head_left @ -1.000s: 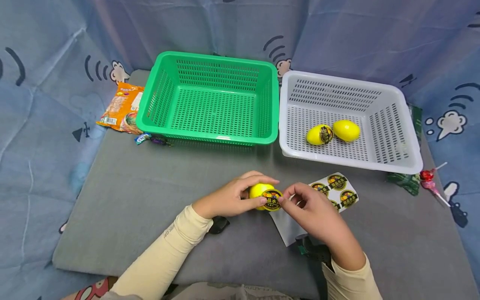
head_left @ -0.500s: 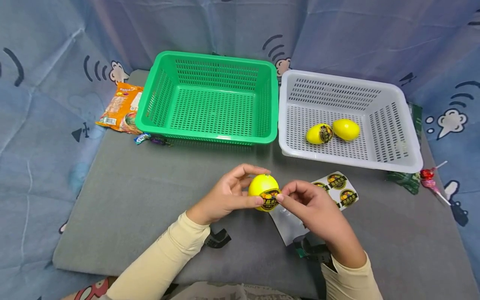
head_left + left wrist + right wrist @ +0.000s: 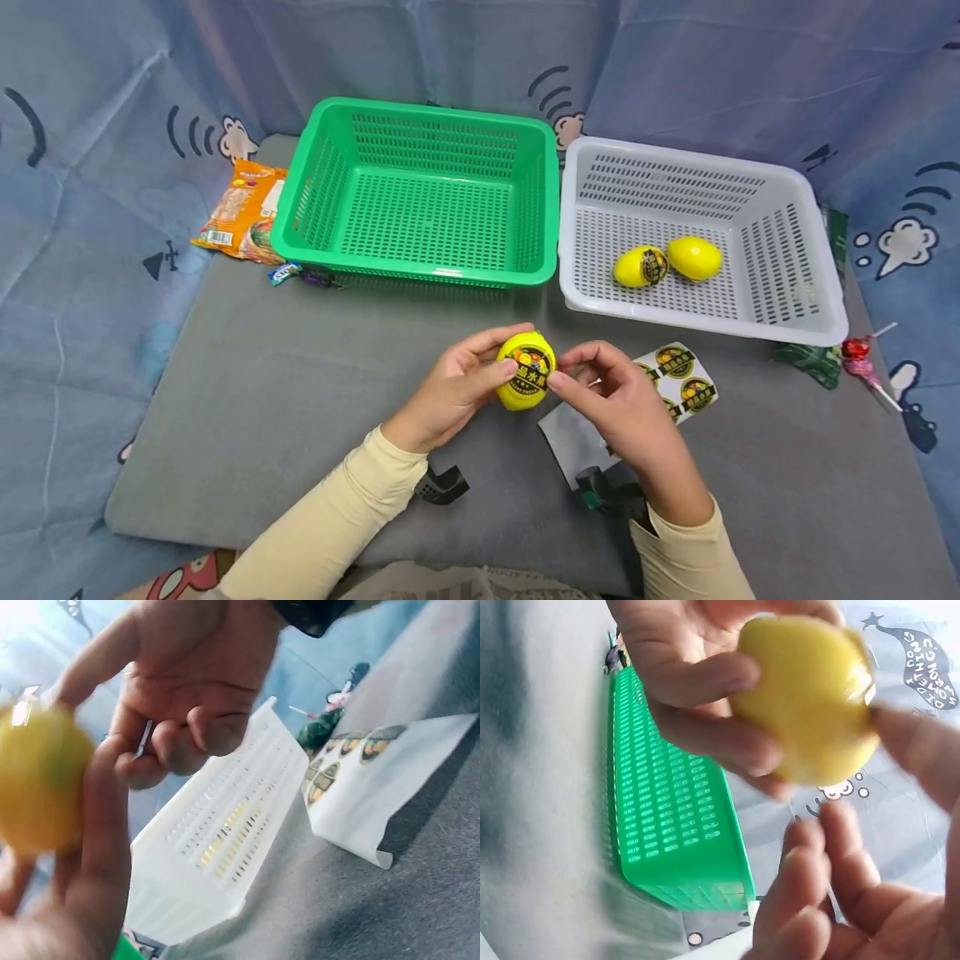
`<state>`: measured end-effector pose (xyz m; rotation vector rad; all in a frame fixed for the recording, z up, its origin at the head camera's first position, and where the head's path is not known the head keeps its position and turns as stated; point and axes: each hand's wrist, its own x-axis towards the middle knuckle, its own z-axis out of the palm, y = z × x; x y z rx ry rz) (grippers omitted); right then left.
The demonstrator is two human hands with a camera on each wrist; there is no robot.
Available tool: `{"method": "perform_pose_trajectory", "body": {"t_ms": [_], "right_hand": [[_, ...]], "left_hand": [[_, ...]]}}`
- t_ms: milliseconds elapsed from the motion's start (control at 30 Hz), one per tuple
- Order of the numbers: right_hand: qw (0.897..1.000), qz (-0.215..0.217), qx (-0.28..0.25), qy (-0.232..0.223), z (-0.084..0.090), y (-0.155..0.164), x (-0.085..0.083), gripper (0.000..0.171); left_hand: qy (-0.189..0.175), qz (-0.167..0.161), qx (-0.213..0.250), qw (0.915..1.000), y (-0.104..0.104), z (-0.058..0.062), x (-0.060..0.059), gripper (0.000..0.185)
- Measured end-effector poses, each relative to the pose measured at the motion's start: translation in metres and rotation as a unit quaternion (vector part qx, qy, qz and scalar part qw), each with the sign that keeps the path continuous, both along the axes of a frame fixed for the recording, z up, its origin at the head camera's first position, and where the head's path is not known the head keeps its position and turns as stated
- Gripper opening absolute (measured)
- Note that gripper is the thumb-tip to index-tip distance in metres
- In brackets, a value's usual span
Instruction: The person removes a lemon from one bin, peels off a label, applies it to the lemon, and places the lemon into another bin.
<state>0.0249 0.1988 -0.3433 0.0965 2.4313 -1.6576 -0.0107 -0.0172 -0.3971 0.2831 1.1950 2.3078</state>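
**Yellow lemon held between two hands above the grey mat**

The lemon (image 3: 525, 371) sits between the fingertips of both hands, raised off the mat (image 3: 262, 400), with its round sticker (image 3: 528, 370) facing up toward the head camera. Its long axis runs roughly toward and away from the person, though the tilt is hard to judge.

The left hand (image 3: 450, 387) comes in from the left, its fingers curled over the far side and its thumb on the near side, clamped on the lemon. The right hand (image 3: 615, 400) meets it from the right, thumb and forefinger pinched at the sticker's edge, the other fingers loosely curled behind.

The right wrist view shows the lemon's plain underside (image 3: 806, 697) with the green basket (image 3: 667, 817) beyond the fingers. The left wrist view shows the sticker sheet (image 3: 375, 787), just beyond the right hand's knuckles, and the white basket (image 3: 217, 847). Only the head view shows two more lemons (image 3: 667, 262) in the white basket.
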Motion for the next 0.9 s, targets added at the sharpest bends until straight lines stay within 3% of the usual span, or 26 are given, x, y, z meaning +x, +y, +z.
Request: {"method": "perform_pose_trajectory", "body": {"t_ms": [67,133,267,333,400,533,733,833,900], "right_hand": [[0.998,-0.003,0.014,0.065,-0.001,-0.004,0.000,0.033],[0.987,0.008,0.027,0.159,-0.004,-0.010,-0.001,0.038],[0.937,0.062,0.060,0.338,-0.011,-0.024,-0.008,0.037],[0.915,0.082,0.083,0.387,-0.017,-0.031,-0.013,0.041],[0.905,0.091,0.090,0.405,-0.023,-0.037,-0.017,0.045],[0.908,0.091,0.095,0.398,-0.033,-0.041,-0.020,0.048],[0.929,0.095,0.136,0.332,-0.041,-0.040,-0.018,0.068],[0.934,0.106,0.168,0.296,-0.044,-0.043,-0.020,0.086],[0.934,0.109,0.164,0.297,-0.044,-0.044,-0.021,0.088]], "left_hand": [[-0.018,0.039,-0.024,0.9988,0.002,0.000,0.000,0.055],[-0.030,0.071,-0.037,0.9963,0.004,0.000,0.000,0.053],[-0.029,0.086,-0.028,0.9955,0.007,-0.002,0.001,0.055],[-0.021,0.076,-0.009,0.9969,0.008,-0.003,0.003,0.063],[-0.012,0.066,0.010,0.9977,0.009,-0.002,0.004,0.075],[0.002,0.059,0.026,0.9979,0.010,0.001,0.006,0.092],[-0.010,0.069,0.002,0.9975,0.006,0.001,0.003,0.091],[-0.034,0.084,-0.019,0.9957,0.002,0.002,0.000,0.071],[-0.044,0.095,-0.031,0.9940,-0.001,0.003,-0.001,0.060]]}}
